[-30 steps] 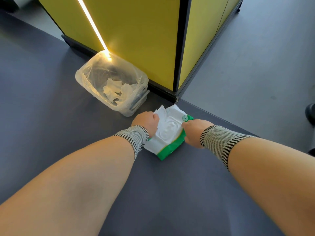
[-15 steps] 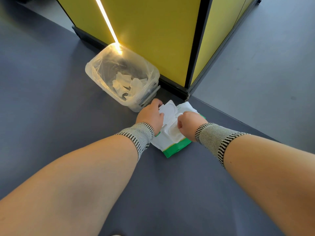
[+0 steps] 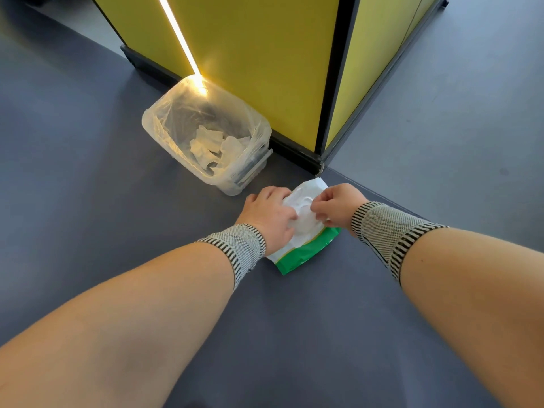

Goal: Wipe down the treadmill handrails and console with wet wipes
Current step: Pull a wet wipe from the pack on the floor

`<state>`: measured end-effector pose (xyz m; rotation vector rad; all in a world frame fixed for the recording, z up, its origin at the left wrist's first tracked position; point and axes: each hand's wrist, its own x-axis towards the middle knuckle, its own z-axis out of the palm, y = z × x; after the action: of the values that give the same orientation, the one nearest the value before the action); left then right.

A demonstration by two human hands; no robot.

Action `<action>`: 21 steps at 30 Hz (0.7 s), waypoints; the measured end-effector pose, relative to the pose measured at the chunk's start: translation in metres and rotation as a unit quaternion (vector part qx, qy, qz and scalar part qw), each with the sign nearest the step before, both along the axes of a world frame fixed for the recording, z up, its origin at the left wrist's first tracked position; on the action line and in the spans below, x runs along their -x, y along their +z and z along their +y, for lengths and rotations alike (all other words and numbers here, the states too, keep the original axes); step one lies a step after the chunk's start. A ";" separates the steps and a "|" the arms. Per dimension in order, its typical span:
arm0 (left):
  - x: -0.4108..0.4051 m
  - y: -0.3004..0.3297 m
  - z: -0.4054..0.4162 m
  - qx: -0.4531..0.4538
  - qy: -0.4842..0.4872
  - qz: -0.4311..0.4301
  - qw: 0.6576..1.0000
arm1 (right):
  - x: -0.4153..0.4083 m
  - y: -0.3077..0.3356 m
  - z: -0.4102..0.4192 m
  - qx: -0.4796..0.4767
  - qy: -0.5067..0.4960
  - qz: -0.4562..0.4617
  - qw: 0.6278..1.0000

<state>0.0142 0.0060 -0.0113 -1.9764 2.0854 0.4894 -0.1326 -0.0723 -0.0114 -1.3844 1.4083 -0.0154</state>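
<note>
I am looking down at my own two bare forearms reaching toward a dark grey floor, each wrist wrapped in a knitted black-and-white striped band. Between my hands lies the pack of wet wipes, a soft white pouch with a green lower edge, flat on the floor near the corner of a yellow wall panel. My left hand rests on the pack's left side with fingers laid over it, pressing it down rather than curling round it. My right hand sits over the top opening with its fingertips drawn together in a pinch on something white there; I cannot tell whether that is the flap or the first sheet. Just beyond my left hand stands a small waste bin lined with a clear bag, with crumpled white sheets inside. No treadmill is in view, so I judge the wiping itself is yet to come and this is the fetching of a sheet. To do it well, I should keep the left hand bearing down so the light pouch does not lift, draw the pinched sheet up slowly and straight so only one comes free, then press the flap closed so the remaining wipes stay damp.
</note>
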 end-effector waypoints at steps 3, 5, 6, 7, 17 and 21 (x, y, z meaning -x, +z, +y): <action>0.003 0.000 -0.002 -0.012 0.031 0.016 0.999 | 0.005 0.007 -0.004 -0.033 -0.036 -0.048 0.998; 0.007 -0.001 -0.005 -0.004 0.052 0.012 0.999 | 0.007 0.008 -0.006 0.022 0.029 -0.008 0.999; 0.009 -0.001 -0.007 -0.001 0.065 0.013 0.998 | 0.006 0.009 -0.004 0.040 0.052 0.011 0.998; 0.010 0.000 -0.010 0.000 0.074 0.016 0.997 | 0.005 0.010 -0.003 0.051 0.058 0.028 0.997; 0.014 0.004 -0.009 0.162 -0.074 0.012 0.984 | -0.001 0.008 0.006 -0.027 0.058 0.091 0.994; 0.022 -0.003 -0.007 0.056 -0.063 -0.034 0.996 | 0.000 0.011 0.004 -0.069 -0.008 0.055 0.996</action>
<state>-0.0083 -0.0012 -0.0139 -1.8755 2.2214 0.2843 -0.1326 -0.0679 -0.0004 -1.2769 1.4834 0.1473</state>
